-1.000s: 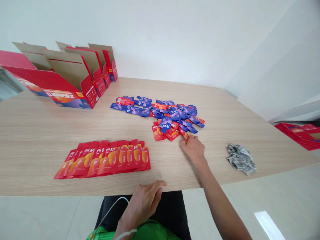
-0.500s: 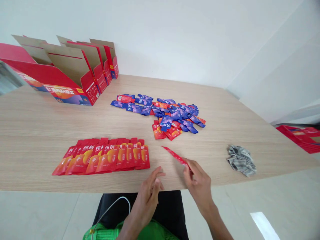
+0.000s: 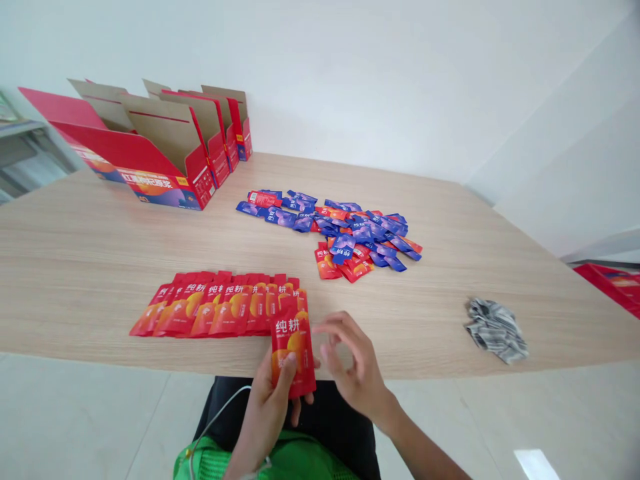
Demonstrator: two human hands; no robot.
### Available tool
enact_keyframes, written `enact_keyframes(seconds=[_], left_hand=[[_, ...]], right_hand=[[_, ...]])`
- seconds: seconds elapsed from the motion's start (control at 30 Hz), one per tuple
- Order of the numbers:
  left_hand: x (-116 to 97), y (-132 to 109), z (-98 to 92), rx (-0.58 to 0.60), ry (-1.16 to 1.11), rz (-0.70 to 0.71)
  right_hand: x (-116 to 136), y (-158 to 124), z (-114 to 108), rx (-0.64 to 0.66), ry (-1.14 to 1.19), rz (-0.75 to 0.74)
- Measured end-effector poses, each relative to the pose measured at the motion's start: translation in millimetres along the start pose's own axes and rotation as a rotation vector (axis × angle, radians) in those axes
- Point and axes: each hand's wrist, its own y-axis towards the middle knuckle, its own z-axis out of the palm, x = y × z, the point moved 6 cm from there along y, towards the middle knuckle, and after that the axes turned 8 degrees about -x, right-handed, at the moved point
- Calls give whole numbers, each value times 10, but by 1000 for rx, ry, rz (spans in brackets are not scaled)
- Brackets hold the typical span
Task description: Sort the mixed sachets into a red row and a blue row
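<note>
My left hand (image 3: 273, 390) grips a red pouch (image 3: 295, 340) with orange fruit printed on it, thumb on the front and fingers behind. The pouch is upright at the table's front edge, its printed face toward me. Just right of it, my right hand (image 3: 353, 363) is open, fingers curved and apart, with nothing in it. A row of overlapping red pouches (image 3: 225, 307) lies face up to the left, partly covered by the held one. Farther back is a loose heap of blue pouches (image 3: 363, 230) mixed with red pouches (image 3: 327, 262).
Several open red cardboard boxes (image 3: 165, 180) stand at the back left, flaps up. A crumpled grey striped cloth (image 3: 495, 330) lies on the right of the wooden table (image 3: 425, 320). Beyond the right edge is another red box (image 3: 613, 283). A white cable (image 3: 220, 413) crosses my lap.
The red pouch has passed from my right hand to my left and now faces me. My right hand has let go and opened. The whole view has shifted slightly.
</note>
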Motion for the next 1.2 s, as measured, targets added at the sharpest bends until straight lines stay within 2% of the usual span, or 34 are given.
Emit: enact_keyframes(seconds=[0.07, 0.13, 0.2, 0.27, 0.4, 0.53, 0.63, 0.83, 1.0, 1.2], left_hand=[[-7, -27, 1, 79, -6, -43], [-37, -55, -1, 114, 6, -65], [-84, -73, -16, 107, 41, -73], [-130, -78, -51, 76, 89, -73], [-154, -60, -158, 60, 163, -66], [-73, -42, -255, 180, 200, -93], [-49, -31, -335, 210, 191, -121], [-130, -12, -467, 131, 131, -115], [-140, -7, -622, 50, 77, -48], [-397, -16, -860, -126, 72, 32]], right_hand=[[-208, 191, 79, 95, 164, 254], [-366, 312, 271, 295, 347, 467], [-457, 378, 432, 429, 482, 611], [-511, 423, 516, 450, 532, 681], [-524, 477, 586, 418, 537, 673], [-532, 562, 627, 328, 540, 650], [-528, 620, 691, 321, 537, 646], [-454, 740, 807, 360, 407, 566], [-371, 901, 922, 321, 307, 515], [-191, 1200, 1159, 361, 391, 450]])
